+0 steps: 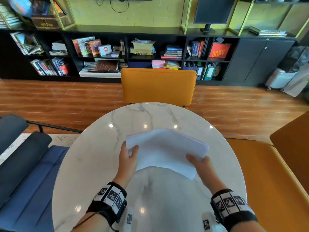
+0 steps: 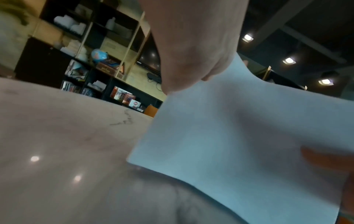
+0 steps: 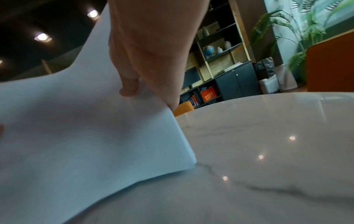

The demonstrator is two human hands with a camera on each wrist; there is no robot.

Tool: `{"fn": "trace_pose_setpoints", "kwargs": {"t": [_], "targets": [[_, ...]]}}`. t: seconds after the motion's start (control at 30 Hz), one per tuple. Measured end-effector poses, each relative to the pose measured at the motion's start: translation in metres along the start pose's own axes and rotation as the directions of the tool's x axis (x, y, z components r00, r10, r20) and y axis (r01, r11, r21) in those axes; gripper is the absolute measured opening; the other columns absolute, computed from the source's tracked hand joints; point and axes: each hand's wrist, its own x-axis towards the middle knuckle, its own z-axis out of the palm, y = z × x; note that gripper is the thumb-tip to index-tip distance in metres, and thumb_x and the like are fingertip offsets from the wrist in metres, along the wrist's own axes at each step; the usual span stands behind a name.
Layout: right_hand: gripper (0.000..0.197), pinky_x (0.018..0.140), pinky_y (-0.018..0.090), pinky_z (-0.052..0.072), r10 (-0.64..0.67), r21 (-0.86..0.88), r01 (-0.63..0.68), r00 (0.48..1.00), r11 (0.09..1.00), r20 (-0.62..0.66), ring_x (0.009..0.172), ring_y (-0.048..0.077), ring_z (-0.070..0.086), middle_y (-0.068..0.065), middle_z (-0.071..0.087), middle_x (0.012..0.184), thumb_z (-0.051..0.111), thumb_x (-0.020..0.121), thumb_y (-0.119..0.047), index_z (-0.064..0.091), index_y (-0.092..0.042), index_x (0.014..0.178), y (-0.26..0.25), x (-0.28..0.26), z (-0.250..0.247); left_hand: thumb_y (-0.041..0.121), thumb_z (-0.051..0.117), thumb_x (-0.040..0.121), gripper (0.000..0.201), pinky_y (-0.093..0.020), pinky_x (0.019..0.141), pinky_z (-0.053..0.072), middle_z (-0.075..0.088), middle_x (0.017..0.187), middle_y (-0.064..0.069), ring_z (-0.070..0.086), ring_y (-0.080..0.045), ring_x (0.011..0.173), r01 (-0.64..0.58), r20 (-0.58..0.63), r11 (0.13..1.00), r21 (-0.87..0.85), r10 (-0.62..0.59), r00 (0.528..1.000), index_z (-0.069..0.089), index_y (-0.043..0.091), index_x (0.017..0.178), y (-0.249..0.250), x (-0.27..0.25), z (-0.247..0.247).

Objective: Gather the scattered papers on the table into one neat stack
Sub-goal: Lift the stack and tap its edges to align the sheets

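A bundle of white papers is held up over the round marble table, bowed along its middle. My left hand grips its left edge, thumb on top. On the right edge my right hand grips the bundle the same way. The near corner of the papers touches or nearly touches the tabletop. In the left wrist view the papers hang from my left hand, and in the right wrist view my right hand pinches their upper edge. No loose sheets show on the table.
An orange chair stands at the table's far side. An orange bench is at the right and a blue sofa at the left. Bookshelves line the far wall.
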Motion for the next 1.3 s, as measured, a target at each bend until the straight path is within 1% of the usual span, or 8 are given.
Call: {"fn": "trace_pose_setpoints", "kwargs": {"t": [0.13,0.5,0.63,0.73,0.87,1.0,1.17,1.3], "targets": [[0.018,0.090,0.047,0.052,0.006,0.051,-0.008,0.999,0.999,0.044,0.092,0.029,0.069,0.016,0.074,0.099,0.077,0.075,-0.008,0.072,-0.010,0.092,-0.002,-0.001,-0.008,0.022,0.057,0.090,0.047,-0.039,0.103,0.043,0.060,0.109,0.003,0.057,-0.021,0.115,0.024,-0.026,0.999,-0.024,-0.024,0.999,0.041,0.008,0.131,-0.006,0.000,-0.005],[0.012,0.072,0.042,0.051,0.096,-0.146,-0.094,0.995,0.985,0.010,0.077,0.027,0.063,0.015,0.069,0.081,0.075,0.077,-0.011,0.068,-0.002,0.081,-0.002,-0.002,-0.003,0.016,0.068,0.083,0.056,-0.042,0.107,0.039,0.049,0.132,-0.007,0.046,-0.025,0.128,0.007,0.015,0.991,0.135,-0.009,1.000,0.038,0.023,0.130,-0.012,0.011,-0.012],[0.014,0.060,0.031,0.044,0.026,-0.214,-0.009,0.997,0.977,0.075,0.069,0.025,0.059,0.005,0.065,0.071,0.072,0.080,-0.008,0.064,-0.012,0.070,-0.028,-0.002,-0.002,0.042,0.069,0.077,0.089,-0.043,0.118,0.004,0.027,0.155,-0.013,0.017,-0.031,0.145,-0.511,0.216,0.555,0.657,0.510,0.832,0.020,0.014,0.147,0.036,0.020,-0.011],[0.012,0.057,0.028,0.039,-0.043,-0.304,0.077,0.992,0.950,0.118,0.064,0.020,0.053,0.008,0.061,0.071,0.072,0.081,-0.010,0.064,-0.005,0.072,-0.047,-0.002,0.002,0.044,0.061,0.083,0.079,-0.045,0.117,-0.007,0.031,0.155,-0.003,0.012,-0.023,0.148,-0.695,0.568,0.363,0.621,0.402,0.718,0.023,0.019,0.147,0.074,0.023,0.006],[0.018,0.053,0.024,0.035,-0.130,-0.409,0.206,0.970,0.889,0.206,0.062,0.017,0.047,0.004,0.057,0.065,0.071,0.080,-0.013,0.062,-0.012,0.064,-0.071,-0.008,0.005,0.033,0.065,0.083,0.026,-0.040,0.096,0.041,0.070,0.103,-0.009,0.061,-0.028,0.105,-0.645,0.618,0.578,0.500,0.284,0.734,0.063,0.017,0.105,0.095,0.033,0.014],[0.012,0.071,0.028,0.051,-0.216,-0.305,0.249,0.967,0.919,0.136,0.076,0.016,0.067,0.002,0.075,0.080,0.077,0.073,-0.019,0.072,-0.030,0.074,-0.083,-0.008,-0.005,0.026,0.064,0.085,0.016,-0.036,0.064,0.045,0.067,0.078,-0.016,0.062,-0.030,0.075,-0.497,0.510,0.736,0.459,0.240,0.826,0.062,0.010,0.088,0.099,0.030,0.006],[0.078,0.105,0.034,0.036,-0.222,-0.300,0.202,0.974,0.932,-0.037,0.124,0.003,0.043,-0.016,0.047,0.132,0.079,0.070,-0.045,0.044,-0.031,0.140,-0.076,0.007,-0.032,0.020,0.064,0.085,0.008,-0.026,0.067,0.052,0.068,0.083,0.005,0.066,-0.016,0.077,-0.224,0.265,0.951,0.212,0.165,0.950,0.062,0.027,0.087,0.095,0.026,-0.008],[0.053,0.098,0.039,0.047,-0.242,0.108,0.219,0.920,0.970,0.309,0.121,0.018,0.060,0.000,0.065,0.129,0.068,0.085,-0.028,0.050,-0.022,0.134,-0.075,0.004,-0.021,0.015,0.064,0.086,0.019,-0.038,0.085,0.055,0.070,0.098,0.002,0.068,-0.022,0.095,-0.075,0.164,0.997,0.015,0.072,0.984,0.062,0.026,0.101,0.082,0.023,-0.008]]}}
